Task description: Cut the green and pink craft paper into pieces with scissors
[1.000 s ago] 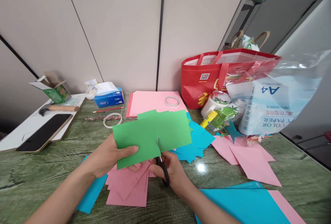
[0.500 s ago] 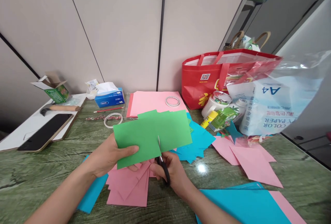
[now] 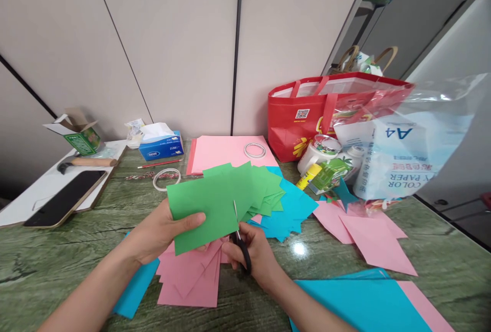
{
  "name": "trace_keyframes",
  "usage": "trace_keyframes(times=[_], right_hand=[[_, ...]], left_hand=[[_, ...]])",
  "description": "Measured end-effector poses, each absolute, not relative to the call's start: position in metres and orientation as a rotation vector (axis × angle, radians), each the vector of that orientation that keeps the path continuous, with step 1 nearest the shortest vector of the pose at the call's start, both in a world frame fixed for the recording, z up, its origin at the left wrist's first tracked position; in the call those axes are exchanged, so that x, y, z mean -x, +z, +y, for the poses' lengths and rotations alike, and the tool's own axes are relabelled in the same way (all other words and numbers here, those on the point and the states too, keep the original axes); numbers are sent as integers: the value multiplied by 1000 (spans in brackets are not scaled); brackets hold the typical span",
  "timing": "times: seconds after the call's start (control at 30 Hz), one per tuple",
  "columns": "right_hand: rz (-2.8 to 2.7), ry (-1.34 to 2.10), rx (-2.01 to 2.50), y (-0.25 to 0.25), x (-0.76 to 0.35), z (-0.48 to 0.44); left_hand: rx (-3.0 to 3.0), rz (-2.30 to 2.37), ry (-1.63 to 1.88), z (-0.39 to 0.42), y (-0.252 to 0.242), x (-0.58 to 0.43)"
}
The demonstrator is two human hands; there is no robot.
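Note:
My left hand (image 3: pixel 163 229) grips a piece of green paper (image 3: pixel 209 199) by its left end, thumb on top. In my right hand (image 3: pixel 256 252) are black-handled scissors (image 3: pixel 242 252), their blades pointing up at the right edge of that paper. Behind the blades several cut green pieces (image 3: pixel 268 189) lie fanned out, partly hidden by the held paper. They overlap a heap of blue paper pieces (image 3: pixel 301 206). Below my hands sits a pile of pink paper pieces (image 3: pixel 192 283).
Larger blue sheets (image 3: pixel 345 304) lie at the front right, near loose pink pieces (image 3: pixel 378 237). Farther back are a red bag (image 3: pixel 286 127), a plastic paper packet (image 3: pixel 406 158), a yellow glue stick (image 3: pixel 309 176), a tissue box (image 3: pixel 161 147), tape rolls and a phone (image 3: pixel 65 199).
The green paper has been cut through at the scissors. Its right part has come away from the held piece, and the green pieces behind now show.

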State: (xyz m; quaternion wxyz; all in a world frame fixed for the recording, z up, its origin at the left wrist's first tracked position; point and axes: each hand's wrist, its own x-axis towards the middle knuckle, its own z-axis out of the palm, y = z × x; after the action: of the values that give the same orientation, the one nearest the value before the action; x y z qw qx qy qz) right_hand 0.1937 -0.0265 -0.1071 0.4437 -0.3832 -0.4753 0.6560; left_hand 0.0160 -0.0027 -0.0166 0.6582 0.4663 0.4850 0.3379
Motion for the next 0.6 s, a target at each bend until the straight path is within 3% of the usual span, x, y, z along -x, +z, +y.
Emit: trace_keyframes(times=[0.6], right_hand=[[-1080,1722,851,-100,-193,-27]], left_hand=[[-880,1087,857,0,-21,-23]])
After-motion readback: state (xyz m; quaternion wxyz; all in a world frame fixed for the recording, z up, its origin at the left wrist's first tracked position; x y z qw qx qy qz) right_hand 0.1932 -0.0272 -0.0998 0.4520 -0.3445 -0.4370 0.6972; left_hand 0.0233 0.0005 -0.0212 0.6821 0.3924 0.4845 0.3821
